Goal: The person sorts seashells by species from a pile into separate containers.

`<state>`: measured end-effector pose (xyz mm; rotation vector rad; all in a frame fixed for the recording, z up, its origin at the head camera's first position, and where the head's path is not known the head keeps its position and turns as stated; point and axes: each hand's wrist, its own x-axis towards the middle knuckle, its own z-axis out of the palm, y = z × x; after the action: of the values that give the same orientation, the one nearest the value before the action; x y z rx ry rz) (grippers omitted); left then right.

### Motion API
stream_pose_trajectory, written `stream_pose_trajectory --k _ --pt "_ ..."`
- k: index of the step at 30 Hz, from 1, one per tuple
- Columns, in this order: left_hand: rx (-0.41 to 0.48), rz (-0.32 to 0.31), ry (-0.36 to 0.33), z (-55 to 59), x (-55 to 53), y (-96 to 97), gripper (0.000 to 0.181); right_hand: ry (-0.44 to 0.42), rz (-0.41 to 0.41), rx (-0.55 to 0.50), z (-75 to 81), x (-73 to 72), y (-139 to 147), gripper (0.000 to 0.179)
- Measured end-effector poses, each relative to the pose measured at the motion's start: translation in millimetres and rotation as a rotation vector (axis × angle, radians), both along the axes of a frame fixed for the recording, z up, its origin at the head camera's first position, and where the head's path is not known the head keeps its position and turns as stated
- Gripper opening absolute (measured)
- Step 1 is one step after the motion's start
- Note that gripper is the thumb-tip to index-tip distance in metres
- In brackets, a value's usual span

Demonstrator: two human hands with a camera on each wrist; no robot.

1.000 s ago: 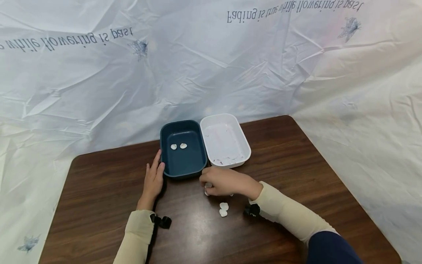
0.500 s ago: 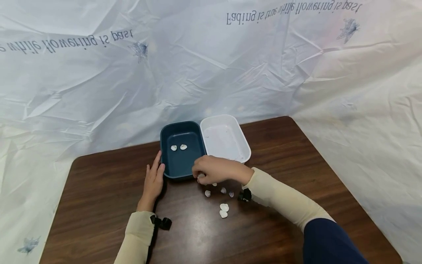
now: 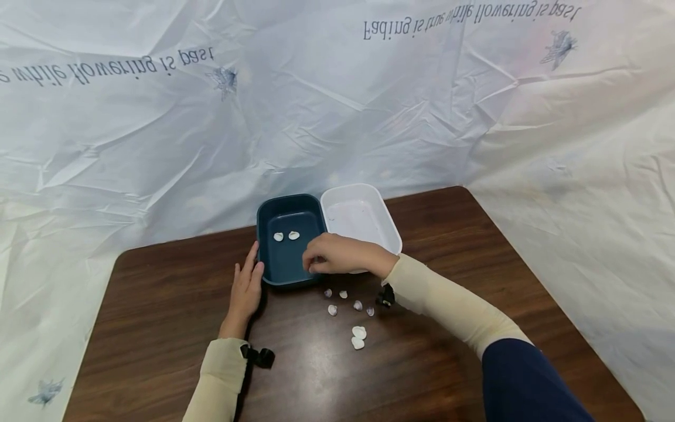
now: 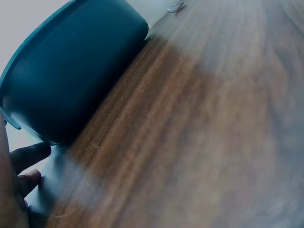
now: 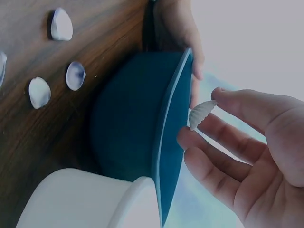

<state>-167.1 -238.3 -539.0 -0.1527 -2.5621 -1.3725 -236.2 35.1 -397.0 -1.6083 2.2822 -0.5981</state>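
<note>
The right hand (image 3: 348, 253) pinches a small white shell (image 5: 201, 114) between thumb and fingers, over the blue tub (image 3: 287, 265). The left hand (image 3: 246, 290), fingers stretched out, touches the tub's side. Two shells (image 3: 293, 235) lie inside. A white tub (image 3: 364, 218) sits beside it. Seven loose shells (image 3: 359, 332) lie on the brown table (image 3: 422, 369).

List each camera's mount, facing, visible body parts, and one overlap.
Head: worn on the head, facing forward and down at the table; left hand, right hand and sleeves show.
Left wrist: on that wrist, facing the teal tray from outside; left fingers show.
Right wrist: on that wrist, facing the pinched shell; both hands show.
Shared: both wrist views show the teal tray.
</note>
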Motion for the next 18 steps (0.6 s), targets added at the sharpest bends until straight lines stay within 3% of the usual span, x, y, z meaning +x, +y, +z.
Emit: stream_pose_trajectory --k 18 --pt "-0.007 0.006 0.016 0.0 -0.5 0.6 0.055 -0.024 -0.056 0.013 -8.2 -30.0 -10.1 0.015"
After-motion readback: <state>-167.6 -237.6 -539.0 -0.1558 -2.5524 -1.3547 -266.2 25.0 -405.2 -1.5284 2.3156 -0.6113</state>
